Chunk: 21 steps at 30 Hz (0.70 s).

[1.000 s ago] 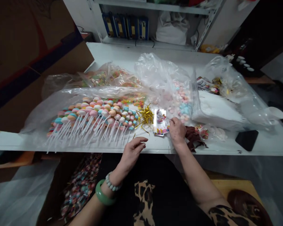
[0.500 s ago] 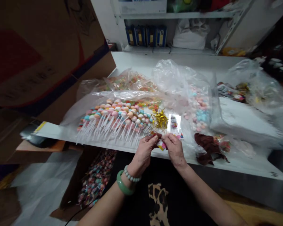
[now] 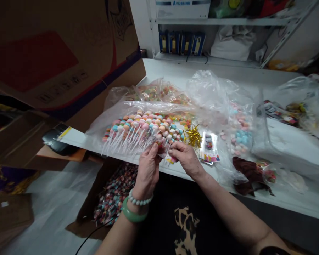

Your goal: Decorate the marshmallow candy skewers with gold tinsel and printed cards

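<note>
Between my two hands is a small clear plastic packet with a colourful printed end (image 3: 171,159). My left hand (image 3: 148,168) pinches its left part, thumb on top. On the packet's right side, the fingers of my right hand (image 3: 188,158) are pressed together. What lies inside the packet is too small to make out. Just beyond my hands, candy lollipops (image 3: 138,124) with white sticks are heaped in rows. Gold twist ties (image 3: 193,136) form a pile right of them. A stack of flat printed packets (image 3: 209,147) rests beside the ties.
Clear plastic bags (image 3: 207,88) of candy spread across the white table (image 3: 170,67). A brown cloth (image 3: 246,173) lies at the right. A large carton (image 3: 69,53) stands at the left. Below the table edge, an open box (image 3: 87,198) contains many wrapped lollipops.
My view has swung left, so the table's things appear further right. Both hands, still on the packet, have shifted left towards the lollipops.
</note>
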Each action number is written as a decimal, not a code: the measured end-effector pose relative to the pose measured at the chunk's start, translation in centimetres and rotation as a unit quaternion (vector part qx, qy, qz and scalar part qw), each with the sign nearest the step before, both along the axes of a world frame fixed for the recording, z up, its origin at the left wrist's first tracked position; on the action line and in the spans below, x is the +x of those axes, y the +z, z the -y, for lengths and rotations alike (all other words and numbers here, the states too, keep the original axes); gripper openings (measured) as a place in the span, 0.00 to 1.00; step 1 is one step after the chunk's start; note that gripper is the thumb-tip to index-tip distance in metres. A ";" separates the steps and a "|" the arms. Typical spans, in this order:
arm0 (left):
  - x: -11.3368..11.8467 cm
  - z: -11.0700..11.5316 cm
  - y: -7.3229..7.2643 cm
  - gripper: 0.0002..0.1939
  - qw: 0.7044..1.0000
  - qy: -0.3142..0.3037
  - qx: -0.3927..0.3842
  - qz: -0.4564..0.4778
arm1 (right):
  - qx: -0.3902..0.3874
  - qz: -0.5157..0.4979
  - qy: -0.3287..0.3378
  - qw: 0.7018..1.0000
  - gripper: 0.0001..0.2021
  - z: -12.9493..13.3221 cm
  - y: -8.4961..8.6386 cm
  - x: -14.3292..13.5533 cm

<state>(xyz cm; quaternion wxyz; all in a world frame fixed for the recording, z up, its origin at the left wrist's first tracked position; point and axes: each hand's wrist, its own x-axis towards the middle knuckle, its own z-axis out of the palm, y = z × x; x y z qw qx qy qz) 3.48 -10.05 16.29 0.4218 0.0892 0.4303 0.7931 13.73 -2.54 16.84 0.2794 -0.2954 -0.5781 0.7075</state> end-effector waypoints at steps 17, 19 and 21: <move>-0.4 0.7 0.8 0.12 1.000 0.001 0.011 0.022 | -0.026 0.035 -0.039 0.998 0.14 1.8 -0.4 -1.5; -0.7 1.1 0.6 0.13 0.997 -0.058 -0.040 0.013 | 0.047 0.071 -0.047 0.995 0.14 1.8 -0.3 -1.2; -0.6 1.3 0.4 0.15 0.994 -0.072 -0.078 0.002 | 0.124 0.097 -0.059 0.986 0.16 2.0 -0.2 -1.0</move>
